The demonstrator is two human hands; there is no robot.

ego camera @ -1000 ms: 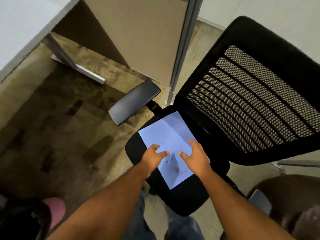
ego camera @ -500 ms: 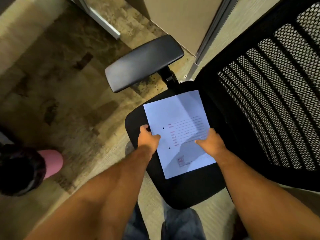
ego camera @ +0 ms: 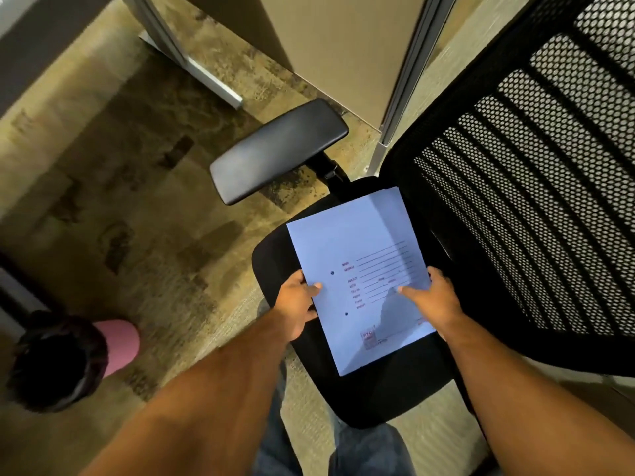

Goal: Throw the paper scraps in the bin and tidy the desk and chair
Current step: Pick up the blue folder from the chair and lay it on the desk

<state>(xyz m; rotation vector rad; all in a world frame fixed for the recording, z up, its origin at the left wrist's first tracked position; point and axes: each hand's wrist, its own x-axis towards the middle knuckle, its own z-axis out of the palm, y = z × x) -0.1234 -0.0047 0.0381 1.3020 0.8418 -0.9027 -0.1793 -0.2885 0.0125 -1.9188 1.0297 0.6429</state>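
Both hands hold a paper above the chair seat: left hand pinches its 9 o'clock edge, right hand its 3 o'clock edge. It carries ruled lines, red labels too blurred to read, and a "PTC" stamp at 6 o'clock.

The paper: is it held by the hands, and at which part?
Yes. The left hand grips the paper at its left edge, the right hand at its right edge.
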